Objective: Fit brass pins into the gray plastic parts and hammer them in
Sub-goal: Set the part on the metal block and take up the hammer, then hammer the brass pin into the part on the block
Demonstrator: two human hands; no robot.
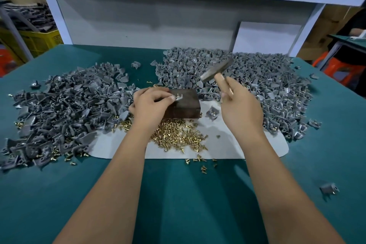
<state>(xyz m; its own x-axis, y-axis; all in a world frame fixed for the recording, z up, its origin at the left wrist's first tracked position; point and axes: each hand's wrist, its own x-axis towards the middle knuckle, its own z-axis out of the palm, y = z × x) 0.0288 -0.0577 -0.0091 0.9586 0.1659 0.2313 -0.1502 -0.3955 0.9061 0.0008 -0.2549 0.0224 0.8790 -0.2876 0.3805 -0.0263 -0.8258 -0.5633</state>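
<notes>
A dark metal block (184, 105) stands at the table's middle. My left hand (151, 103) pinches a small gray plastic part (178, 97) with brass pins standing in it on the block's top. My right hand (238, 101) grips the handle of a hammer (216, 70), whose blurred head is raised above and to the right of the block. A heap of loose brass pins (178, 134) lies on a white sheet (237, 148) just in front of the block.
A large pile of gray parts (65, 109) covers the left of the green table, another pile (257, 85) fills the back right. One stray gray part (328, 188) lies near the right front. A white shelf unit (158, 18) rises behind. An orange stool (340, 69) stands far right.
</notes>
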